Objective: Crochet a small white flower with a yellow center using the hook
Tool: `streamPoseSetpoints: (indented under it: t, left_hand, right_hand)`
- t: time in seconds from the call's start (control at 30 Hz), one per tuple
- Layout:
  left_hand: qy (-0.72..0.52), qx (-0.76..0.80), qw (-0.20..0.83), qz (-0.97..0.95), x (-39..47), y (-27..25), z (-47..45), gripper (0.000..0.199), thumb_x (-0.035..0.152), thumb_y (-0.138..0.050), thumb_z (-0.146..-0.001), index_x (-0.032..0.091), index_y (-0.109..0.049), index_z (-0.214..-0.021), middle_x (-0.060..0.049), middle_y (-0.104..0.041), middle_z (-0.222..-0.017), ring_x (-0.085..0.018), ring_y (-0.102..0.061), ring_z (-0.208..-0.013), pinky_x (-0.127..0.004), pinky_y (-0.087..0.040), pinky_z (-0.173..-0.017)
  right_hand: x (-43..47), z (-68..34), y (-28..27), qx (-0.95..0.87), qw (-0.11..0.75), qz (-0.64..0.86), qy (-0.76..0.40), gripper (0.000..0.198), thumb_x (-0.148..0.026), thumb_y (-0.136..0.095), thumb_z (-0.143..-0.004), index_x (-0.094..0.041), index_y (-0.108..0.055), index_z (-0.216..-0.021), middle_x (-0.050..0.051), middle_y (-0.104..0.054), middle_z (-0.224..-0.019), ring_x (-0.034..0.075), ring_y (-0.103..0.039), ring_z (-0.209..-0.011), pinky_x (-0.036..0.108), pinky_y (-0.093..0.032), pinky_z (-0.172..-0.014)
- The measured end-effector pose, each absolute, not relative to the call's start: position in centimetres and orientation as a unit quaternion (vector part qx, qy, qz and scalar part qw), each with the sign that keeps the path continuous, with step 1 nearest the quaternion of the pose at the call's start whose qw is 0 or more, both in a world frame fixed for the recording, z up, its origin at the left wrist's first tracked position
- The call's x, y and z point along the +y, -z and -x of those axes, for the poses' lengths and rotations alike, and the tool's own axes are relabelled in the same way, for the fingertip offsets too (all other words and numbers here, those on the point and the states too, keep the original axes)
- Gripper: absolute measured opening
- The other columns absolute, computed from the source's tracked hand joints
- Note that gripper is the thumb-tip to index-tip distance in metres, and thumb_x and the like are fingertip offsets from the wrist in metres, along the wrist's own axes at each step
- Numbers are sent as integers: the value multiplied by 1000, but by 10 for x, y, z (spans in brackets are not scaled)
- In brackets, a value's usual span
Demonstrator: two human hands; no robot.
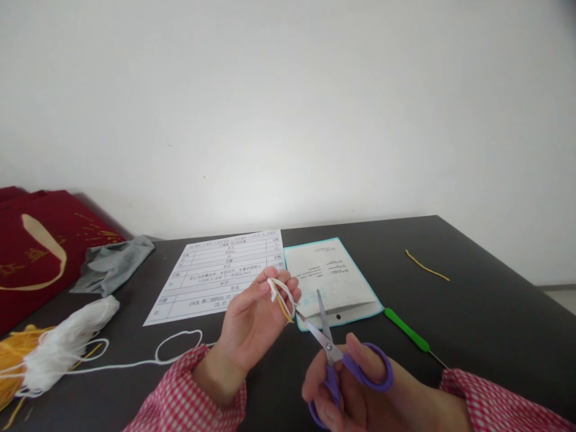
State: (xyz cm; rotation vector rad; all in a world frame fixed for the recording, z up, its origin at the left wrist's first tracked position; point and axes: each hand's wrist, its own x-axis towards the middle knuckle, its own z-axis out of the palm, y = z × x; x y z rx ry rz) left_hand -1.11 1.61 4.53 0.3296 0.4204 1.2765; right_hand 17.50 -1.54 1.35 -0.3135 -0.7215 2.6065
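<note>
While a small loop of white yarn (273, 291) is seen bent round on itself, with a short yellow strand (283, 307) laid along it, the purple-handled scissors (330, 347) are shown with their slim metal blades spread into a narrow V. Relative to the teal-edged packet (315, 264) on the tabletop (477, 336), the loop is placed at the left edge and the scissors at the near edge, their farther tip seen over the packet. The loop is positioned at the fingertips of the left hand (249, 327), and the other blade tip is pointed close to it; whether they are in contact cannot be told. Of the two hands, the left is partly curled, the loop being pinched by thumb and fingers with the palm exposed. The right hand (373, 405) is closed about the scissors, its thumb being put through one handle ring. To the packet's right, a green-handled hook (407, 330) is laid.
</note>
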Motion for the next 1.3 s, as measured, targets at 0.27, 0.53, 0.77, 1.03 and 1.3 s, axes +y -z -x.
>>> streamPoseSetpoints:
  t: [0.27,0.53,0.77,1.03,1.3]
  left_hand:
    - [-590,162,781,-125,11,-44,4,12,11,-71,-64,19,-63,-67,3,-45,-67,-9,-52,-66,-19,-51,-69]
    - [-559,130,807,-136,4,-46,2,8,11,-73,-65,16,-67,-67,4,-43,-62,-5,-48,-54,-17,-45,-53]
    - [-565,115,805,-139,7,-45,8,9,5,-69,-69,14,-69,-71,1,-53,-66,-5,-55,-56,-15,-47,-54]
    - [-593,105,791,-108,11,-52,7,13,-1,-67,-67,11,-68,-71,0,-54,-66,-7,-57,-57,-16,-48,-53]
    - [-606,109,780,-111,11,-54,9,12,-2,-68,-67,10,-68,-69,-1,-54,-64,-8,-56,-57,-17,-47,-52]
  right_hand:
    - [-14,-167,-7,-190,204,87,-956,67,-68,-47,-87,-6,-70,-99,3,-56,-69,4,-45,-46,18,-27,-44]
    - [-5,-162,-14,-109,311,100,-939,52,-57,-62,-84,-7,-71,-95,0,-57,-68,1,-35,-42,16,-29,-44]
    - [1,-171,-22,-122,351,72,-926,53,-59,-60,-85,-8,-73,-94,-1,-54,-64,2,-33,-40,16,-28,-43]
    - [3,-173,-26,-146,351,77,-922,59,-63,-57,-84,-8,-73,-98,0,-54,-66,4,-35,-43,19,-30,-46]
    - [2,-174,-23,-187,369,122,-902,55,-66,-62,-79,-14,-76,-90,-7,-40,-56,1,-21,-39,16,-21,-39]
